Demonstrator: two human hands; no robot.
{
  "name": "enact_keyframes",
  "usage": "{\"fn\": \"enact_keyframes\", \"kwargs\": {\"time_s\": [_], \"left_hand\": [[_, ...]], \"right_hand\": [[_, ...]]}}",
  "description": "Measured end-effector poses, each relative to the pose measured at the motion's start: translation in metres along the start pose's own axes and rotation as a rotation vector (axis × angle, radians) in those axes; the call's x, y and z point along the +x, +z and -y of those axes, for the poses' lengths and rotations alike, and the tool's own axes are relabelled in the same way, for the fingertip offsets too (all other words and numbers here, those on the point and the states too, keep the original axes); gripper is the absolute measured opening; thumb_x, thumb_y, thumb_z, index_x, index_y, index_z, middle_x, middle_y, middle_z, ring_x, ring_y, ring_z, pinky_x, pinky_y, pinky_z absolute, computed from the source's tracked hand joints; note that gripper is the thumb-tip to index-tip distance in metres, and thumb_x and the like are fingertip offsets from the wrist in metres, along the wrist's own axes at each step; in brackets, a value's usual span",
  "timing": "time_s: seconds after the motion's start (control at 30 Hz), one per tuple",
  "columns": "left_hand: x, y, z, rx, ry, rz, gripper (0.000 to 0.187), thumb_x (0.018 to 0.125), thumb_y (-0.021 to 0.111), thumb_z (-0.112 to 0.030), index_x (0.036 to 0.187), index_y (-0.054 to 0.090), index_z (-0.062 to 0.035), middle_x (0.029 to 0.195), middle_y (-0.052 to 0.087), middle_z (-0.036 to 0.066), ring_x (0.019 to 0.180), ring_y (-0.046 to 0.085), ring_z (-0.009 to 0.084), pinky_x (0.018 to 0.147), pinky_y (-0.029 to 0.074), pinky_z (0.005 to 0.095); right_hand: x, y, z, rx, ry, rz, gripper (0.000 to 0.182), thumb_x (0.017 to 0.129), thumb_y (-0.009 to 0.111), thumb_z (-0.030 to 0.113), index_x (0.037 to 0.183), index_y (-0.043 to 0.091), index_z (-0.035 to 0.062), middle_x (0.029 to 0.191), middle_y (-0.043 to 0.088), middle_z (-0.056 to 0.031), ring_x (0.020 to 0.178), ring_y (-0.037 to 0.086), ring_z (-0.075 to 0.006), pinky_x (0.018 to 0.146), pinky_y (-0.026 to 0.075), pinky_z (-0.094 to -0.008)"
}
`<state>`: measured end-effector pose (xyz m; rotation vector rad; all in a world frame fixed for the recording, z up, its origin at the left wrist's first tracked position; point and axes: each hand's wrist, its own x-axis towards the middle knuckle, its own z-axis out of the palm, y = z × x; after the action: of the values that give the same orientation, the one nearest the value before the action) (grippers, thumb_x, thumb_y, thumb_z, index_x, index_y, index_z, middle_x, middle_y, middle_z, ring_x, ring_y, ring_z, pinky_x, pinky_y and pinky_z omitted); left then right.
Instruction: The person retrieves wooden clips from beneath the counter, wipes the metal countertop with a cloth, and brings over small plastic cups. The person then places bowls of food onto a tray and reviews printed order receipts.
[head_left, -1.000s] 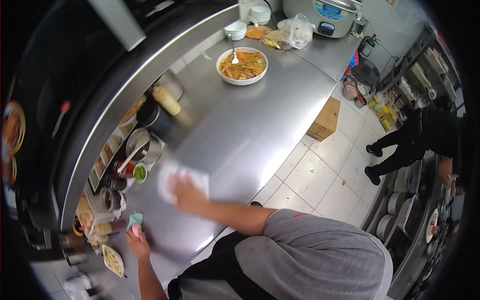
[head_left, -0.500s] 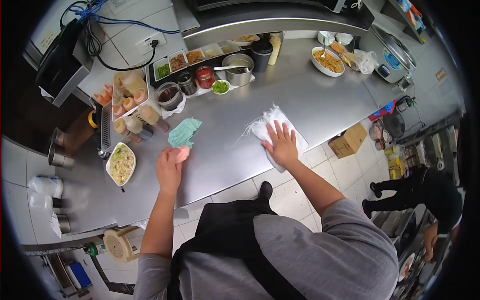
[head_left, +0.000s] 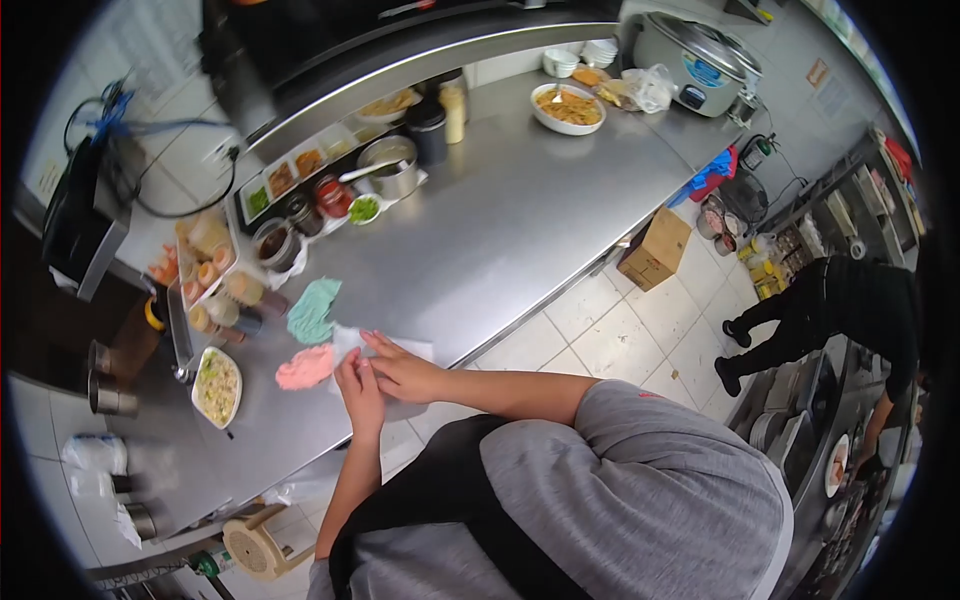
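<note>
A white cloth [head_left: 414, 350] lies near the counter's front edge, partly covered by both hands. My left hand [head_left: 362, 398] has its fingers bent together at the cloth, closed on part of it. Touching it from the right, my right hand [head_left: 405, 375] rests on the cloth with its fingers stretched out. Left of the hands is a crumpled pink cloth [head_left: 304, 368], which neither hand holds. A crumpled green cloth [head_left: 314, 312] lies just behind the pink one.
Sauce bottles [head_left: 208, 272], a bowl of rice [head_left: 217, 388] and a metal pot [head_left: 390, 168] stand on the counter [head_left: 480, 240]. Farther right are a noodle bowl [head_left: 568, 108] and a large cooker [head_left: 690, 62]. A person in dark clothes [head_left: 868, 310] stands at the far right.
My right hand and the white cloth have moved left to my left hand. My left hand has let go of the pink cloth. The view has shifted.
</note>
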<state>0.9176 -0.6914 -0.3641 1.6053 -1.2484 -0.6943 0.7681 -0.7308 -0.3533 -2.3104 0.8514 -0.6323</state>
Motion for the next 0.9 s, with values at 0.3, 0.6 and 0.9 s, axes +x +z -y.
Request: {"fn": "enact_keyframes", "kwargs": {"time_s": [0.3, 0.6, 0.9], "left_hand": [[0.016, 0.09, -0.012, 1.142, -0.008, -0.133, 0.06, 0.098, 0.045, -0.042, 0.148, 0.035, -0.0092, 0.153, 0.03, 0.02, 0.143, 0.025, 0.039, 0.114, 0.014, 0.0604], [0.077, 0.357, -0.153, 0.979, 0.377, 0.349, 0.069, 0.092, 0.055, -0.038, 0.15, 0.03, -0.0091, 0.156, 0.027, 0.016, 0.146, 0.02, 0.0343, 0.115, 0.014, 0.0567], [0.164, 0.684, -0.276, 0.626, 0.845, 0.763, 0.071, 0.091, 0.057, -0.045, 0.147, 0.034, -0.0083, 0.153, 0.029, 0.016, 0.142, 0.027, 0.0339, 0.115, 0.017, 0.0546]], "right_hand": [[-0.257, -0.27, -0.14, 0.434, 0.551, -0.304, 0.025, 0.096, 0.054, 0.016, 0.116, 0.063, 0.0043, 0.117, 0.065, -0.0144, 0.105, 0.063, -0.0267, 0.092, 0.05, -0.0348], [-0.395, -0.412, -0.312, 0.187, 0.929, -0.699, 0.039, 0.09, 0.066, 0.02, 0.125, 0.055, 0.0056, 0.12, 0.058, -0.0143, 0.093, 0.063, -0.0224, 0.079, 0.052, -0.033], [-0.299, -0.579, -0.522, -0.019, 0.76, -0.738, 0.038, 0.087, 0.067, 0.016, 0.121, 0.056, 0.0041, 0.114, 0.058, -0.0122, 0.088, 0.062, -0.0232, 0.079, 0.052, -0.0327]]}}
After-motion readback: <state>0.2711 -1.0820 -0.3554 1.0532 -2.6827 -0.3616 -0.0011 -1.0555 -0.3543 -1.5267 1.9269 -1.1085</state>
